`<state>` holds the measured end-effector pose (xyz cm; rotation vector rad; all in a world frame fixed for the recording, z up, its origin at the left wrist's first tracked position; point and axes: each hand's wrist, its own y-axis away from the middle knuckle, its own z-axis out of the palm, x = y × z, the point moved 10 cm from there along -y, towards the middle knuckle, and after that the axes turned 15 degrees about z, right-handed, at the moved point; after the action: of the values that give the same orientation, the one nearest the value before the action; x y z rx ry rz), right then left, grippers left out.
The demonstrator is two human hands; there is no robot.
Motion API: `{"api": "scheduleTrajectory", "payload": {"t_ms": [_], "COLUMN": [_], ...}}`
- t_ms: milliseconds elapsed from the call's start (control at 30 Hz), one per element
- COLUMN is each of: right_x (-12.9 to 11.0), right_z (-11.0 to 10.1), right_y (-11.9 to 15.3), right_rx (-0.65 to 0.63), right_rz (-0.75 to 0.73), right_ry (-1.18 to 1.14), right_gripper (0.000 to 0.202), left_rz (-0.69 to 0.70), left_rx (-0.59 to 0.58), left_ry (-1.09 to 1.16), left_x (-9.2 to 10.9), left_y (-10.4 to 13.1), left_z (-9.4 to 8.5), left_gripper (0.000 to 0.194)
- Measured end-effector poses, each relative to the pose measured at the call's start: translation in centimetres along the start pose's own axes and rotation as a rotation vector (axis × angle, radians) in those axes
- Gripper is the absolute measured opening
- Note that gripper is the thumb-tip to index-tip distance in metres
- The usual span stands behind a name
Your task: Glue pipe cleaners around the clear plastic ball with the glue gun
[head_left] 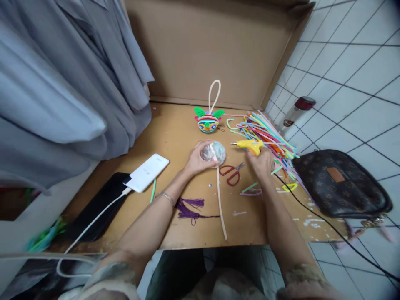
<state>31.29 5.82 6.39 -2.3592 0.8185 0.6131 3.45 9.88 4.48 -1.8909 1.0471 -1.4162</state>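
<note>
My left hand [196, 159] is wrapped round the left side of a clear, round ball [218, 152] with pale material on it. A cream pipe cleaner [219, 200] runs from below the ball toward the table's front edge. My right hand [261, 163] grips a yellow glue gun [250, 145], its nozzle pointing left at the ball, a short gap apart. Red-handled scissors [233, 171] lie partly open between the hands. Behind the ball sits a colourful lion-like ornament [208, 122] with green ears and a cream loop [215, 93].
Pipe cleaners [271, 135] are heaped at the back right, near a bottle [295, 112] and a brown bag [340, 183]. Purple tassels [189, 208] lie in front. A white power bank [148, 171] overlaps a black tablet [96, 212]. The gun's cord [312, 212] trails right.
</note>
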Motion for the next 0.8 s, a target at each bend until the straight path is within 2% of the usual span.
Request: {"api": "scheduleTrajectory", "payload": {"t_ms": [67,233,333,400,467,567,633,733,800], "right_x": [0.7,1.0,0.3,-1.5,-4.2,-8.1,-9.5,-9.8,-9.9], "right_z": [0.9,2.7,2.5,1.9,1.6,2.8,4.2,5.8,6.2], "right_y": [0.0,0.4,0.8,1.6,3.5,8.1,11.2,13.7,14.5], "right_rx": [-0.011,-0.067,-0.067,-0.034,-0.034,-0.177,-0.301,-0.457,-0.511], "right_rz": [0.022,-0.001,-0.039,-0.148,-0.34,-0.69,-0.861,-0.908,-0.902], "right_ry": [0.059,0.211,0.311,0.34,0.319,0.318,0.374,0.483,0.518], "right_gripper": [0.045,0.042,0.041,0.034,0.026,0.031,0.034,0.036,0.034], "left_rz": [-0.054,-0.193,-0.214,-0.202,-0.185,-0.16,-0.152,-0.144,-0.138], "left_rx": [0.036,0.218,0.26,0.244,0.22,0.223,0.232,0.24,0.233], "left_ry": [-0.023,-0.074,-0.088,-0.095,-0.099,-0.11,-0.12,-0.143,-0.157], "left_x": [-0.5,-1.7,-2.2,-2.3,-2.3,-2.2,-2.1,-1.8,-1.7], "left_y": [0.1,0.5,0.7,0.7,0.7,0.7,0.7,0.6,0.6], "left_z": [-0.5,-3.0,-3.5,-3.2,-2.7,-2.6,-2.8,-3.1,-3.1], "left_gripper": [0.07,0.069,0.07,0.07,0.07,0.07,0.069,0.069,0.069]}}
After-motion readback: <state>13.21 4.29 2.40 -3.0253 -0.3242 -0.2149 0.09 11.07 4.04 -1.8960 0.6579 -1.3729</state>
